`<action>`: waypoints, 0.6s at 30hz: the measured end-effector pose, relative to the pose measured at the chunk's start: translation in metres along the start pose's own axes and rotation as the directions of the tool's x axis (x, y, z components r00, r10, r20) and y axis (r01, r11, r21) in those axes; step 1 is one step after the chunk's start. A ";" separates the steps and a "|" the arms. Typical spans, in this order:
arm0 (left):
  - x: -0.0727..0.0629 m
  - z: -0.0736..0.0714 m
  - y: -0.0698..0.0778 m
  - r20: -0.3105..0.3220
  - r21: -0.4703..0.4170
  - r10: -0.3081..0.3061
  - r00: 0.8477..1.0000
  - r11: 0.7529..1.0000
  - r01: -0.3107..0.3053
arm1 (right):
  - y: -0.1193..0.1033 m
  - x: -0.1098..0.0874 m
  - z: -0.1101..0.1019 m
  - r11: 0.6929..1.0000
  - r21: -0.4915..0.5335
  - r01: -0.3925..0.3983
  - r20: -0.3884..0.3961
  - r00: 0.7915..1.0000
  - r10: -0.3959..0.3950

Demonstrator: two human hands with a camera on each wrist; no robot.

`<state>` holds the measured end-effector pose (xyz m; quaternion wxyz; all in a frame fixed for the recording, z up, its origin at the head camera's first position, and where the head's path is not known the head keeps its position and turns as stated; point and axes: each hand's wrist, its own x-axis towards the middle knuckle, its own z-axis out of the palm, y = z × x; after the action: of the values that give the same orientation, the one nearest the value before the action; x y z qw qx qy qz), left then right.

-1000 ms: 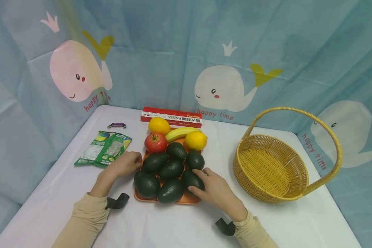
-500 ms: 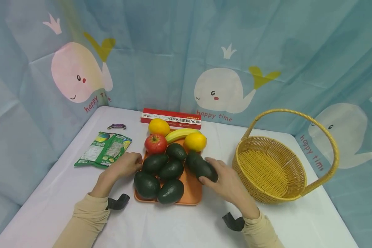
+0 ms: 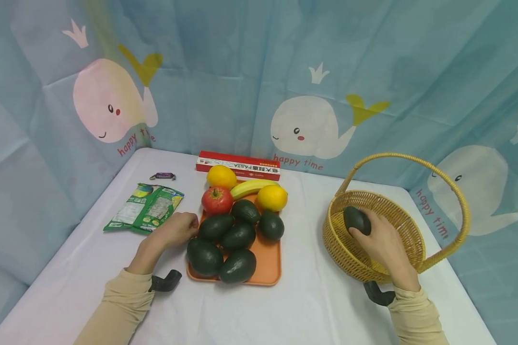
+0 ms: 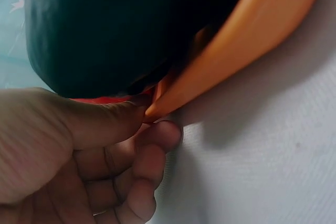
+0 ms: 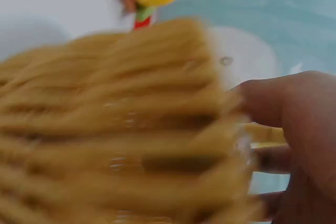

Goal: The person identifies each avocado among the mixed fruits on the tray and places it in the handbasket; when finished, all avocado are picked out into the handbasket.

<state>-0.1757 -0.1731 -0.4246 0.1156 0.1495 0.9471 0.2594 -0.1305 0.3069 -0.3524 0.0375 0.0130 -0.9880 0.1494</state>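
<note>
My right hand holds a dark green avocado over the inside of the round wicker basket. In the right wrist view the basket's woven wall hides most of that avocado. On the left, my left hand pinches the rim of the orange tray between thumb and fingers, as the left wrist view shows at the tray rim. Several avocados lie in the tray, with a red apple, a banana and two yellow lemons behind them.
A red pasta box lies behind the tray. Left of it are a green snack packet and a small purple wrapped candy. The basket's tall handle arches over its opening. A blue curtain borders the table.
My right hand has lifted the avocado from the tray's front right corner and carried it right, over the basket. The left hand keeps its place at the tray rim.
</note>
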 end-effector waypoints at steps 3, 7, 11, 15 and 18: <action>0.000 0.000 -0.001 -0.005 0.008 0.003 1.000 1.000 -0.003 | 0.011 0.002 0.008 1.000 -0.023 0.006 0.081 0.997 -0.004; 0.000 0.001 0.000 0.000 0.005 -0.007 1.000 1.000 0.007 | 0.019 0.004 0.017 0.999 -0.024 0.037 0.144 0.989 -0.033; -0.001 0.001 0.001 0.004 0.002 -0.013 1.000 1.000 0.013 | 0.021 0.003 0.021 0.999 -0.027 0.035 0.186 0.982 -0.029; -0.001 0.000 0.002 -0.002 0.008 -0.007 1.000 1.000 0.007 | 0.020 0.002 0.021 1.000 -0.025 0.014 0.207 0.978 -0.008; -0.001 0.000 0.002 -0.004 0.012 -0.005 1.000 1.000 0.005 | 0.018 0.001 0.019 1.000 -0.029 0.008 0.209 0.978 -0.002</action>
<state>-0.1746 -0.1718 -0.4230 0.1136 0.1472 0.9493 0.2535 -0.1336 0.3188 -0.3753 -0.0661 0.0306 -0.9885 0.1322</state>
